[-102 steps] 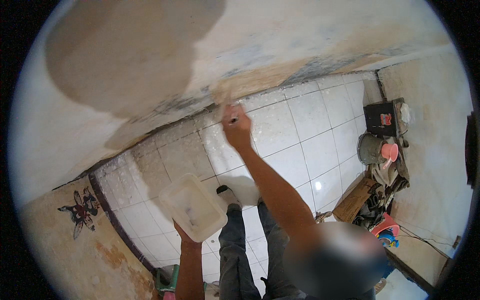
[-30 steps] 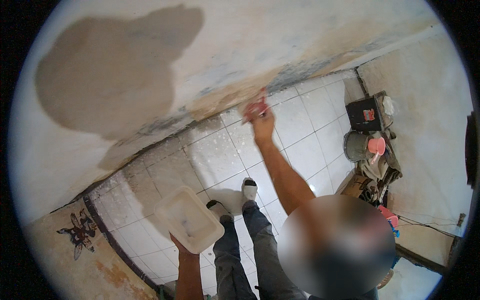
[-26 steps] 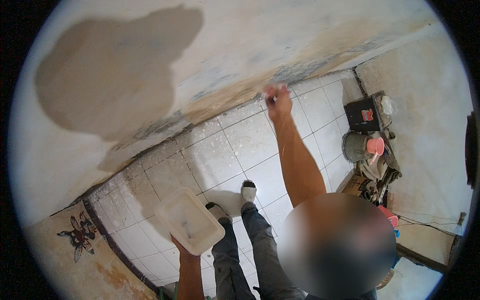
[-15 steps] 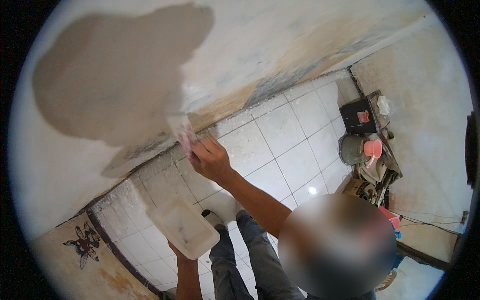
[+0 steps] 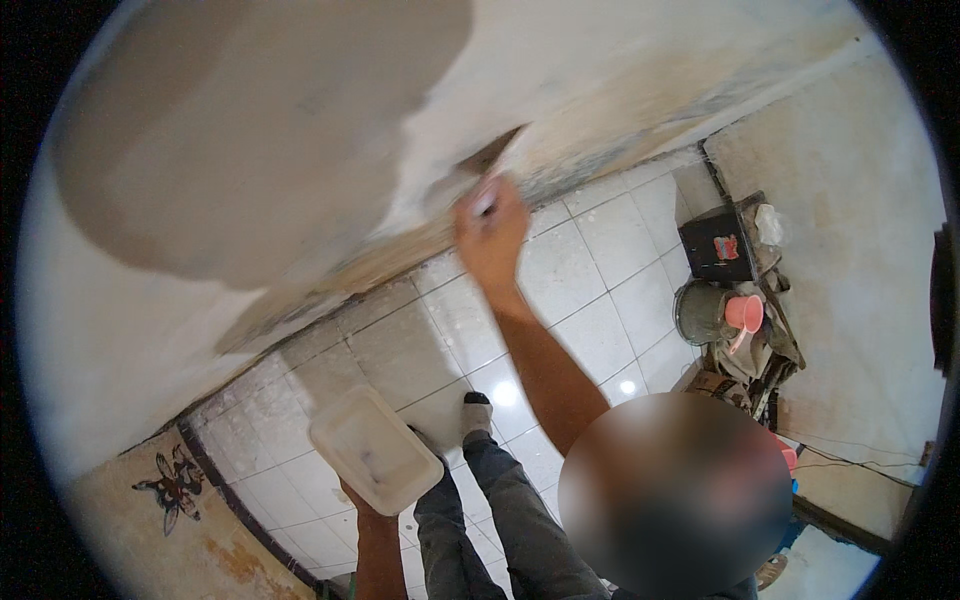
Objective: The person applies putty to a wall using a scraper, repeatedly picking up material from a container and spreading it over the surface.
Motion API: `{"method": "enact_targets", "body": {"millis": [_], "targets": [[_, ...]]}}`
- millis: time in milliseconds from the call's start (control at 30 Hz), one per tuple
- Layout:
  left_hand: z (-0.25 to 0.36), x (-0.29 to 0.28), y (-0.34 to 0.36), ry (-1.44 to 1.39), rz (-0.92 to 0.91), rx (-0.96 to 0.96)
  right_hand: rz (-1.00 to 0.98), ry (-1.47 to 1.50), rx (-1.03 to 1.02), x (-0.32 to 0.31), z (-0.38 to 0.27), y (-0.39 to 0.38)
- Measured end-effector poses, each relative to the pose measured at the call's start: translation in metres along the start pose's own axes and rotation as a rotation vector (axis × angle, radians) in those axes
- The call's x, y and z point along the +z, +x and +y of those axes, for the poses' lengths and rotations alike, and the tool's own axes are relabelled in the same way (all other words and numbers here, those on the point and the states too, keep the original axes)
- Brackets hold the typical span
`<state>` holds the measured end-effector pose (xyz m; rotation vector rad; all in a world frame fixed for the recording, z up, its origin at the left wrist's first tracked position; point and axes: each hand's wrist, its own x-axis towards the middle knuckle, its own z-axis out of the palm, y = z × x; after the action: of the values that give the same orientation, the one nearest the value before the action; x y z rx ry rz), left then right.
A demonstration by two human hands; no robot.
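Observation:
My right hand (image 5: pixel 492 235) is raised against the stained wall (image 5: pixel 560 90), its fingers closed round a flat scraper (image 5: pixel 486 204). Motion smears the tool, and its blade is hard to separate from the dark patch at the wall. Lower down, my left hand (image 5: pixel 368 510) holds up a shallow cream plastic tray (image 5: pixel 345 425) from beneath. Most of its fingers are hidden under the tray. Whitish smears lie inside the tray.
White floor tiles (image 5: pixel 560 255) run along the wall's foot. At the right stand a black box (image 5: pixel 715 245), a dark bucket (image 5: pixel 697 312) and a pink dipper (image 5: pixel 743 312), with cloths and clutter beside them. A blurred round patch hides the lower right.
My right hand has moved right and upward along the wall with the scraper. The tray in my left hand has barely shifted. One foot has come forward into clearer view.

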<state>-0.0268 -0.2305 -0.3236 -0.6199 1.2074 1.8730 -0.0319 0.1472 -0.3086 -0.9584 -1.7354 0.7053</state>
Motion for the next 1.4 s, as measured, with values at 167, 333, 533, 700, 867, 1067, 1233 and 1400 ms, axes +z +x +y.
{"method": "enact_targets", "body": {"millis": [167,333,533,700,867,1067,1233,1400], "targets": [[-0.011,0.005,0.014,-0.118,-0.096,-0.046,-0.204,0.112,0.124,-0.020,0.003,-0.085],[-0.016,0.000,0.019,-0.018,-0.044,-0.009,0.097,-0.117,0.381,-0.024,0.094,-0.064],[-0.031,-0.009,0.024,0.038,-0.066,-0.016,-0.289,-0.349,-0.229,0.061,0.118,-0.075],[-0.032,-0.004,0.028,0.108,0.022,0.105,-0.302,-0.044,0.595,0.015,0.171,-0.144],[-0.030,0.013,0.026,-0.008,-0.173,-0.071,0.168,1.107,0.977,-0.008,0.209,-0.038],[-0.024,0.016,0.013,-0.082,-0.116,-0.071,0.000,0.015,0.031,-0.017,0.040,0.012],[-0.018,0.022,0.005,-0.049,-0.116,0.013,-0.314,0.142,0.270,-0.037,0.023,-0.081],[-0.026,0.009,0.017,-0.008,-0.221,-0.030,0.017,0.481,0.645,-0.025,0.156,-0.066]]}}
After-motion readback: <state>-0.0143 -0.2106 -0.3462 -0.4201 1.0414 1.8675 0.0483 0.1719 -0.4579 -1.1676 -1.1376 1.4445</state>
